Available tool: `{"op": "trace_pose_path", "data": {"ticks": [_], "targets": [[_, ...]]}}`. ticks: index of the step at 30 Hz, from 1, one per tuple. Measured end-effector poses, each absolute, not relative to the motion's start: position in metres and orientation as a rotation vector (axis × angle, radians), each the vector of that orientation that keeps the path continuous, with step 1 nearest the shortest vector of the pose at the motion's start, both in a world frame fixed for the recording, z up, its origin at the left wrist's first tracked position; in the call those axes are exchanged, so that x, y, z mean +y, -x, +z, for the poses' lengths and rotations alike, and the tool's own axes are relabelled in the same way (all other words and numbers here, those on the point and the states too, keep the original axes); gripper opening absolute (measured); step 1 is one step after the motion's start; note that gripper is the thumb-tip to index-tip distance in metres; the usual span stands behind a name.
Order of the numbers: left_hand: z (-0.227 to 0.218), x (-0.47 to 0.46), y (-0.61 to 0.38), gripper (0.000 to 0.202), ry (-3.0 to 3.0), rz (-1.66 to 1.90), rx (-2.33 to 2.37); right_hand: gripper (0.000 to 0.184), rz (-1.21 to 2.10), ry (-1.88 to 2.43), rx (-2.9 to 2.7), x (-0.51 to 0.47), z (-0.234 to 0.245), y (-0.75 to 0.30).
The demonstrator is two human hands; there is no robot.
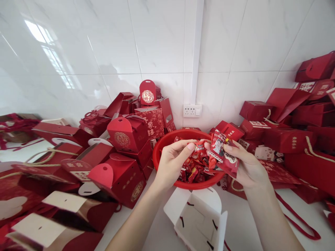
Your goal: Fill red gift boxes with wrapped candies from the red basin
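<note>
White, faintly veined tiles (162,38) faced the wall (251,42); a vertical trunking strip (197,52) met a socket panel (192,110), a window reflection (39,33) shone at left, and a white tabletop (311,215) lay below.

A white tabletop (162,226) is left bare only in patches among the things set on it. Near its middle a round red basin (199,185) is stood. At six o'clock from the basin, just beside it, an open box (199,223) with a white inside is placed. Between eight and nine o'clock a red box (123,177) is set down, and farther out at eight, boxes with cream flaps (65,201) are crowded together. At three o'clock a heap of red boxes (285,139) is piled; which of them are borne directly cannot be told. At four o'clock a cord loop (316,235) is laid flat.
</note>
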State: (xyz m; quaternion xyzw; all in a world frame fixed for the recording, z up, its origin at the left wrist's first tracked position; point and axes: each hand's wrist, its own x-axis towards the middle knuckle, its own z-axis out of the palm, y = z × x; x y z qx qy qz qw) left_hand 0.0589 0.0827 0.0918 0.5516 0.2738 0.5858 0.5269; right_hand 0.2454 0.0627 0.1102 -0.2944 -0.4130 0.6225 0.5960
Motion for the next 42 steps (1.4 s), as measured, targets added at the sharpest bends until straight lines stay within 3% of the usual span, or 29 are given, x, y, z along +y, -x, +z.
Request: {"op": "trace_pose_path", "data": {"ticks": [13, 42], "targets": [[0.092, 0.083, -0.055, 0.022, -1.279, 1.431, 0.615, 0.039, 1.445, 0.755, -0.985, 0.058, 0.112, -0.250], [0.098, 0.084, -0.055, 0.034, -1.139, 1.186, 0.592, 0.032, 1.480, 0.759, -1.037, 0.062, 0.110, -0.261]]}}
